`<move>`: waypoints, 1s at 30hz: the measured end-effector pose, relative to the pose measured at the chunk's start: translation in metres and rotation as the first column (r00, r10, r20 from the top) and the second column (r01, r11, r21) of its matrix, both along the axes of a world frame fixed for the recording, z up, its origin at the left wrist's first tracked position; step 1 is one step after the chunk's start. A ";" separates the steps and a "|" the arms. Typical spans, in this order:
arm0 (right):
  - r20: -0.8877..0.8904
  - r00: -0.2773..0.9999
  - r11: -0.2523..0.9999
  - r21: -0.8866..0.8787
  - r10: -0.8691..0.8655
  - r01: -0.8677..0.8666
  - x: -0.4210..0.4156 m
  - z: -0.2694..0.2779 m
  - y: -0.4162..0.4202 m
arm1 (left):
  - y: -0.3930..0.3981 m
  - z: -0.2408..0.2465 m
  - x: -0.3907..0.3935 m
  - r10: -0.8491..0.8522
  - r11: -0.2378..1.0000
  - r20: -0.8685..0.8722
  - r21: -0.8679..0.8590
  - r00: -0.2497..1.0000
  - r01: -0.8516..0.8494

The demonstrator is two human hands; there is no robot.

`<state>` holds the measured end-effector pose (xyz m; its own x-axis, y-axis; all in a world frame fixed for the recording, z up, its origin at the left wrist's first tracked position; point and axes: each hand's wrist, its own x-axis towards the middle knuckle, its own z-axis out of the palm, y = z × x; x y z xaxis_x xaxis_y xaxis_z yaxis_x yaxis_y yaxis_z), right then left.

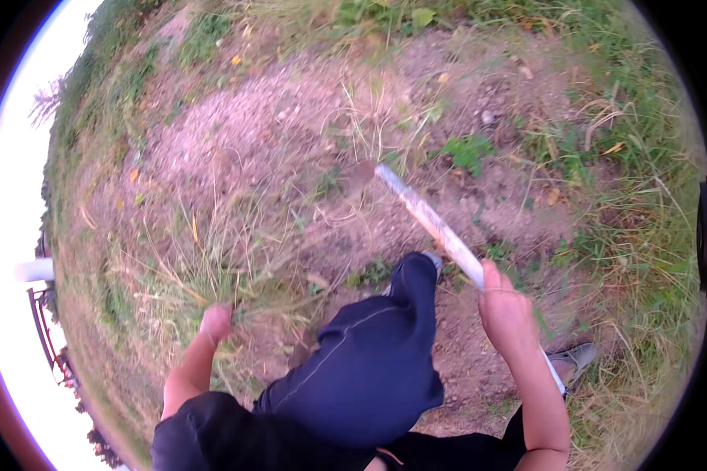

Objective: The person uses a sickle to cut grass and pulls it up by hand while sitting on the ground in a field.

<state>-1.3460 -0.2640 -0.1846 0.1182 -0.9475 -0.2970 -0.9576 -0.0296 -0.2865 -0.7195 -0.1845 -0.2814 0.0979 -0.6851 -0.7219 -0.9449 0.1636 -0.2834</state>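
Observation:
My right hand [509, 318] is closed around a pale, worn tool handle [433, 226]. The handle slants up and left over the soil, and its lower end shows beyond my forearm. At its far tip a brownish blur [362, 175] looks like the tool's head, perhaps a hoe blade, but its shape is smeared. On the left, my left hand [217, 321] is curled low at a clump of dry and green grass [253, 279]. Stalks fan out from beside the fist, and the fingers are partly hidden.
Bare pinkish soil [241, 132] with small stones spreads ahead. Thick green grass [642, 235] borders the right side. My bent knee in dark trousers [359, 365] is between my arms, and a grey shoe [577, 359] rests at right. A leafy weed [468, 153] grows near the handle.

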 end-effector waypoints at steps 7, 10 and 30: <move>0.083 0.994 0.993 0.099 -0.068 0.060 -0.033 0.103 -0.006 | 0.146 0.114 0.168 0.341 0.910 0.429 0.075 0.837 -0.409; 0.007 0.911 0.890 0.213 -0.413 0.403 -0.041 0.129 -0.014 | 0.238 0.181 0.191 0.473 0.715 0.668 0.089 0.574 -0.693; 0.175 0.909 0.919 -0.045 -0.379 0.391 -0.036 0.080 0.025 | 0.108 -0.043 0.125 0.992 0.012 -0.116 -0.242 0.041 -0.970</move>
<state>-1.3820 -0.2385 -0.1042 -0.2208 -0.9480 -0.2292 -0.8407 0.3041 -0.4481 -0.5949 -0.0770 -0.3240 0.8410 0.0008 -0.5411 -0.1300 -0.9704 -0.2035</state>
